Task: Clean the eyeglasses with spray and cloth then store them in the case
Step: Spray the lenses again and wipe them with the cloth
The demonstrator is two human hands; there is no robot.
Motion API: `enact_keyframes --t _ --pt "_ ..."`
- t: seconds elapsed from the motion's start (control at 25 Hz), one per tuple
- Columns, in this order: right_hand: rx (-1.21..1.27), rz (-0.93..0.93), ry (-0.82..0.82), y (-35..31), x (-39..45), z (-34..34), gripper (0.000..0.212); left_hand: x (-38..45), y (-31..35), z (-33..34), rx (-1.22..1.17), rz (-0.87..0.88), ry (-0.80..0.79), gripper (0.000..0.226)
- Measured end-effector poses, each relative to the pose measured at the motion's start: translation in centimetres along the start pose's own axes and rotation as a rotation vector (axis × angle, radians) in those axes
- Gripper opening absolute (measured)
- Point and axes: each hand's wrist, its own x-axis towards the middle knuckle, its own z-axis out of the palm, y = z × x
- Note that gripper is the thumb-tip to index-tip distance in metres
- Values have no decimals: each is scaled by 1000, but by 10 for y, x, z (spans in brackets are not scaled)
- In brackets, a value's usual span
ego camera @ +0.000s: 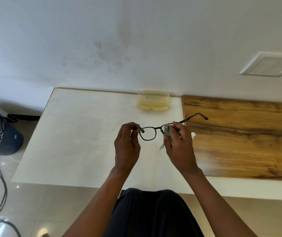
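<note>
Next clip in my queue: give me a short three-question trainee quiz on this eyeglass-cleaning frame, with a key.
1. True or false: the translucent yellowish plastic eyeglass case at the back of the white tabletop is open.
2. Which hand holds the grey-green cleaning cloth against the black-framed eyeglasses? A) left B) right C) neither
3. Fill in: the left hand pinches the eyeglasses at the frame's ____ end.

Key
1. True; its lid stands up against the wall.
2. B; the right hand presses the cloth over one lens.
3. Left, near the hinge; the other temple arm sticks out unfolded to the right, over the brown wooden board.
</note>
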Motion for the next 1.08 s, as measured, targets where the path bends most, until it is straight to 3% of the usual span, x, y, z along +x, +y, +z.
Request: enact_keyframes --t 0.28,0.72,0.92,1.08 --pt "-349 54 46 3 -5 6 43 -3 -2 1 18 3 -14 16" --pt "-352 -51 220 11 -8 5 8 -5 -6 -1 12 -29 -27 20" --pt "-463 50 186 15 -8 5 30 -5 -4 -2 -2 -8 -69 21" --pt "-402 105 100 10 -5 8 42 -4 -1 -3 -15 -6 -87 29"
